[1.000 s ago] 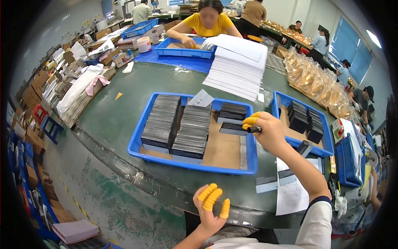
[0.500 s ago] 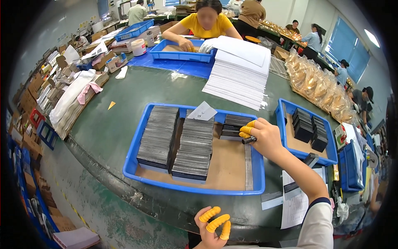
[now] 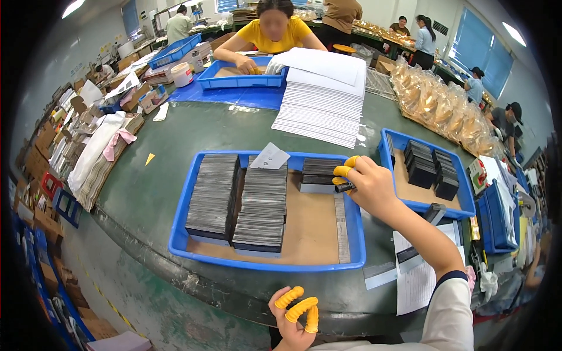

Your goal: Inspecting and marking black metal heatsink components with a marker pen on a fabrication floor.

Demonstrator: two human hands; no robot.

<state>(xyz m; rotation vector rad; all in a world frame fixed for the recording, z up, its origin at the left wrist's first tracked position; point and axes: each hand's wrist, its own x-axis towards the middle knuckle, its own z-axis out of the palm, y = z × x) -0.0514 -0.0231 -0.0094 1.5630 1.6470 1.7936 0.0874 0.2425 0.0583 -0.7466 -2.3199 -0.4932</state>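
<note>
My right hand (image 3: pixel 370 186), with yellow finger cots on its fingertips, is closed around a black marker pen (image 3: pixel 344 187) over the right rim of a large blue tray (image 3: pixel 266 266). Just left of its fingers stands a short stack of thin dark cards (image 3: pixel 318 171). Two long rows of the same dark pieces (image 3: pixel 212 196) fill the tray's left half, and a pale paper slip (image 3: pixel 271 157) lies on the second row. Down by the table's near edge, my left hand (image 3: pixel 293 322) has its cotted fingers apart and nothing in them.
Behind the tray rises a pile of white sheets (image 3: pixel 319 111). A smaller blue tray (image 3: pixel 462 209) with dark stacks stands right, near a printed sheet (image 3: pixel 417 289) and loose strips (image 3: pixel 380 275). Across the table a person in yellow (image 3: pixel 275 35) reaches into another blue tray (image 3: pixel 243 81).
The whole view has shifted a little, so the table's things sit further left. My right hand, still gripping the pen, has drawn slightly right from the short stack. My left hand stays open.
</note>
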